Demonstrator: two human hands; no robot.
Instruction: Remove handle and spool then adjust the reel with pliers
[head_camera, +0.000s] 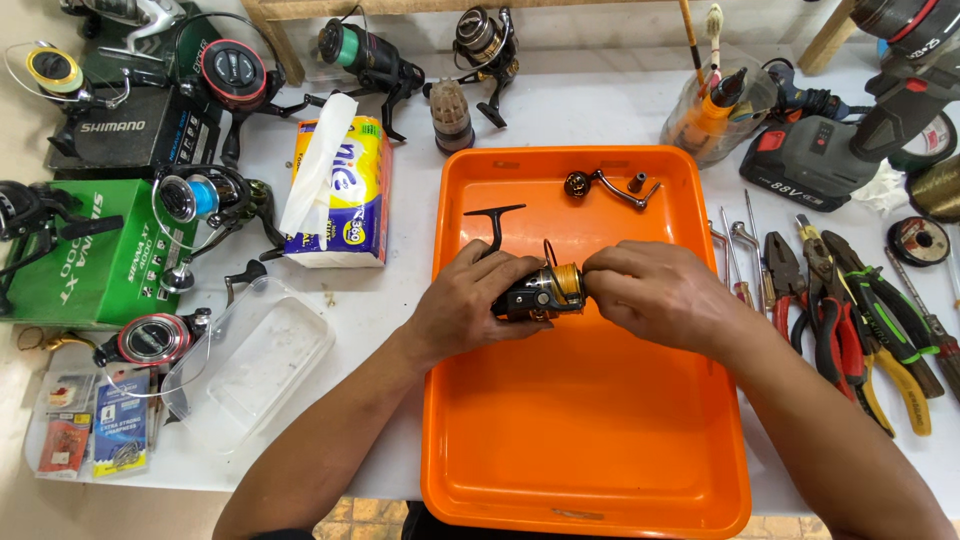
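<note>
Over an orange tray (500, 440) on the counter (380, 300), the left hand (465, 305) grips a black-and-gold reel (538, 292) steady while the right hand's (655, 292) fingers (600, 268) close on its spool end, pliers (850, 320) lying right.

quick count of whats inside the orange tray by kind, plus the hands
Fishing reel, black and gold, held over the orange tray: 1
Detached reel handle: 1
Small dark cylindrical part: 1
Hands on the reel: 2, left hand and right hand
Total: 5
</note>
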